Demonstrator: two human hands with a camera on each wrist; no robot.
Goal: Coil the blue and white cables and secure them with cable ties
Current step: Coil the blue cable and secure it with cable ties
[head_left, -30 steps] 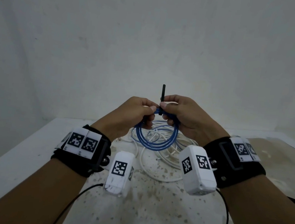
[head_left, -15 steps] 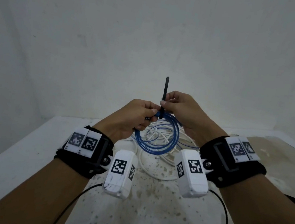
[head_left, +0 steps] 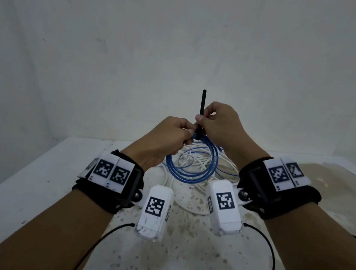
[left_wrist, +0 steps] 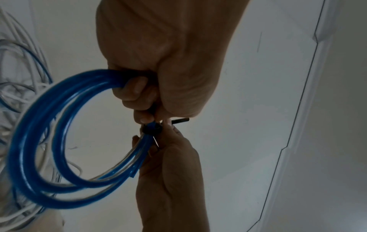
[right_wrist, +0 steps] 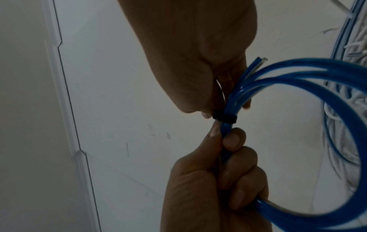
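Left hand (left_wrist: pixel 158 62) grips the blue coil (left_wrist: pixel 59 141); right hand (left_wrist: pixel 170 172) pinches its black tie (left_wrist: pixel 152 129).

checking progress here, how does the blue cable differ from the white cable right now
The blue cable is wound into a neat round coil, held up off the table by both hands; the white cable lies loose and tangled on the table. The blue cable has a black cable tie around it; the white cable shows none. Both are thin, flexible cables.
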